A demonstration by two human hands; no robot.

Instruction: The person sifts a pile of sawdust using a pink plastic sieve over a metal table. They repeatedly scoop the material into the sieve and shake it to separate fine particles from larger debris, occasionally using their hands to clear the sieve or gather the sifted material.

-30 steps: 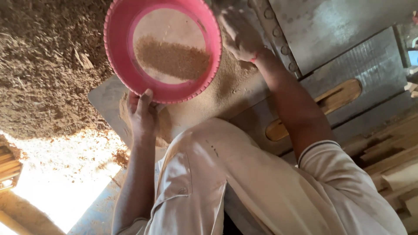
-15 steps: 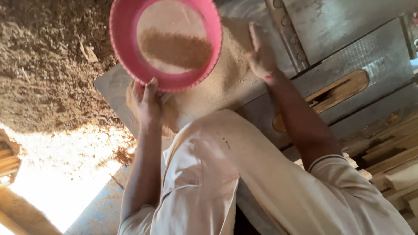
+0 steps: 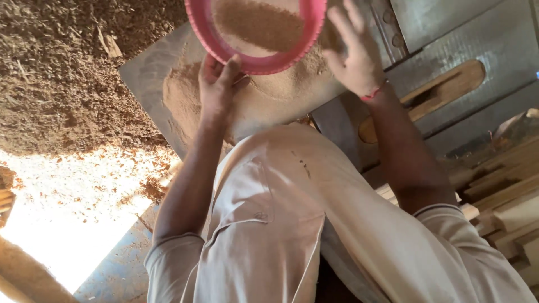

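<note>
A sawdust heap [image 3: 67, 73] lay far left of the table [image 3: 146, 73], over which the pink sieve [image 3: 255, 59] hung, left hand [image 3: 216, 84] fingers clamped on its near rim, right hand [image 3: 356, 56] fingers spread beside it.

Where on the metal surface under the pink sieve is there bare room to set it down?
Bare metal shows only at the grey plate's outer corner, between the fine sawdust heap and the coarse shavings pile. Under the pink sieve, gripped by the left hand, sawdust covers everything. The right hand crowds the machine side.
</note>
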